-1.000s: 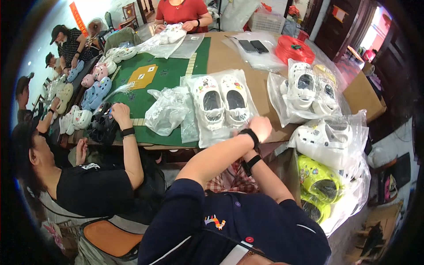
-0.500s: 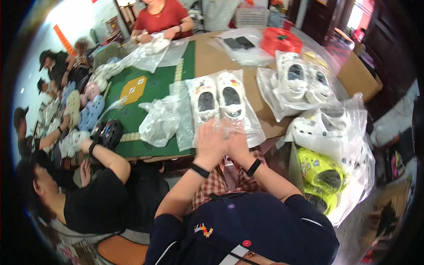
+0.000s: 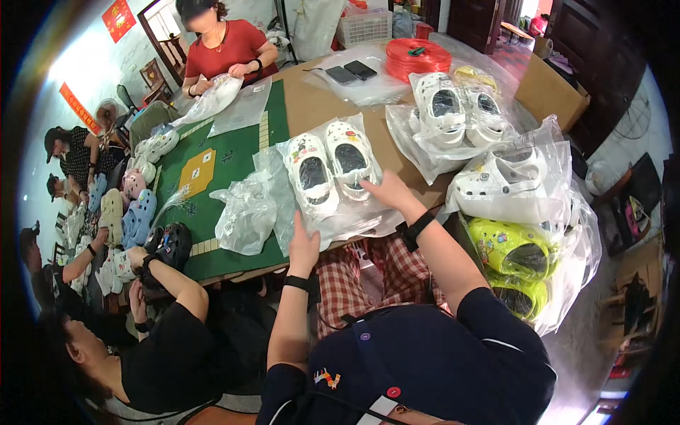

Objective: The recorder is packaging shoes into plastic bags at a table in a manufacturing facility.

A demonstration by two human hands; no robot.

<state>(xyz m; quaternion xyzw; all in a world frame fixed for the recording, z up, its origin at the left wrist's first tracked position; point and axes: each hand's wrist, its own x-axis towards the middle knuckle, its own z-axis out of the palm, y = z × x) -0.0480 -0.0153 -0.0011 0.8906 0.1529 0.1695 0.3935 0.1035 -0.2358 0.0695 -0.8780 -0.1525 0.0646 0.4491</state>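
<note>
A pair of white clogs with colourful charms lies side by side in a clear plastic bag at the table's near edge. My left hand is at the bag's near left corner, its index finger stretched forward along the side. By the heel of the right-hand clog is my right hand, thumb spread over the plastic and fingers apart; its underside is hidden. Left of the pair, a crumpled clear bag rests on the green mat.
Bagged white clogs and lime-green clogs are stacked at right, with another bagged white pair behind. Red twine and two phones lie farther back. A person in red handles a bag; another in black sits left.
My hands have parted from the heels of the clogs, the left to the bag's near left corner and the right to its right side. The whole view has shifted.
</note>
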